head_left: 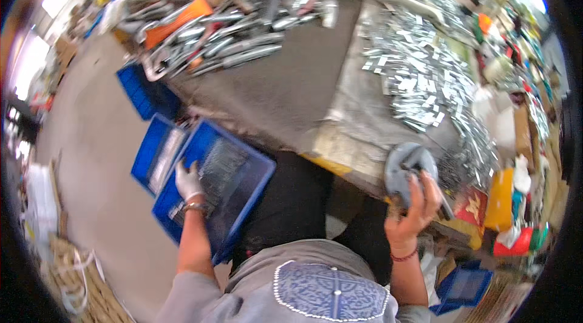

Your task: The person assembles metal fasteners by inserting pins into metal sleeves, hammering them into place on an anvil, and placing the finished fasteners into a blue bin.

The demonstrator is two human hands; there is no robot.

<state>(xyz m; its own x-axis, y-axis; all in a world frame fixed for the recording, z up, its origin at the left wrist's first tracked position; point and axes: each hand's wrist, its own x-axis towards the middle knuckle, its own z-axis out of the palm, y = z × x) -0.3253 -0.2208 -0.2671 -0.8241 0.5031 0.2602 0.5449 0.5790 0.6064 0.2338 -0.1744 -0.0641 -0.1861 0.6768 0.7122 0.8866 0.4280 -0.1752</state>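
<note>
My left hand [188, 182], in a pale glove, is over a blue crate [260, 178] tilted at my left knee. Its thumb and a finger stand apart, and nothing shows between them. Dark, fine metal pieces [225, 168] lie in that crate. My bare right hand [416, 210] is at the near side of a round grey metal fixture [398, 180] on the table edge. Its fingers reach up onto the fixture with the thumb apart; I make out nothing held. A grey bar [446, 209] sticks out beside this hand.
Shiny flat metal strips [419, 74] are heaped on the right of the table [303, 80]. Metal tubes [243, 50] and an orange piece [179, 21] lie at the far left. More blue bins [149, 92] stand left. A yellow container [499, 200] is at right.
</note>
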